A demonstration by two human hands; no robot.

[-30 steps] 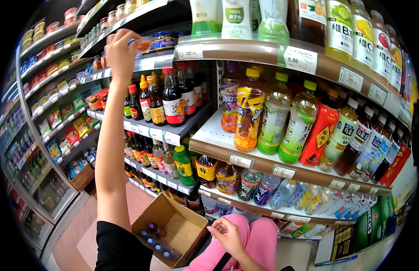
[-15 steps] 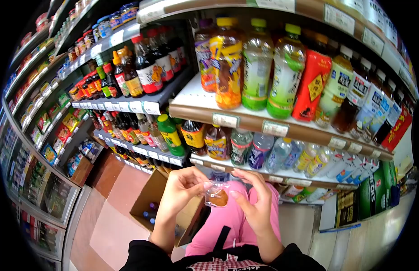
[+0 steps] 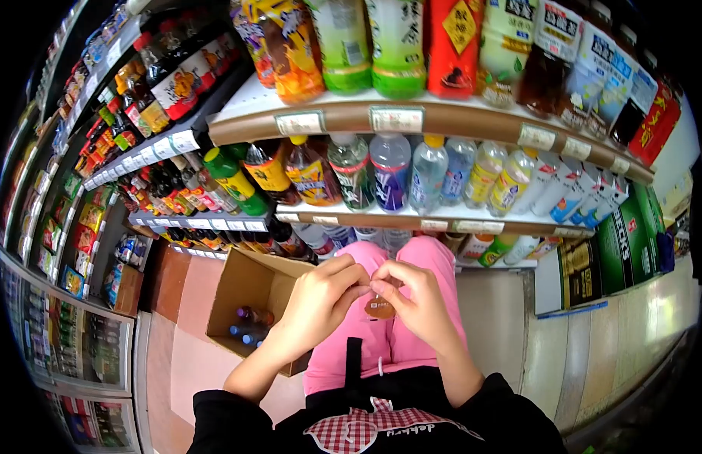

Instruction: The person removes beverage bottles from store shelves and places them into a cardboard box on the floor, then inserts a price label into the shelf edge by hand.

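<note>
Above my pink-clad knees, a small clear packet with a brown item inside (image 3: 379, 306) hangs between my two hands. My left hand (image 3: 328, 295) pinches its top edge from the left, fingers curled. From the right, my right hand (image 3: 413, 295) pinches the same edge, its fingertips almost touching those of the other hand. The packet's upper part is mostly hidden behind the fingers. Beside my left forearm, an open cardboard box (image 3: 228, 303) holds several small bottles (image 3: 249, 331) on the floor.
Drink bottles stand on the brown-edged shelf (image 3: 351, 121) and on the lower shelf (image 3: 396, 219) in front. Sauce bottles fill the shelves (image 3: 150, 153) at left. A green carton (image 3: 627, 242) stands at right. Glass-fronted cabinets (image 3: 86, 340) are at far left.
My left hand has come down from the upper shelf with the packet. My right hand has closed on the packet's top edge. The view has tilted down.
</note>
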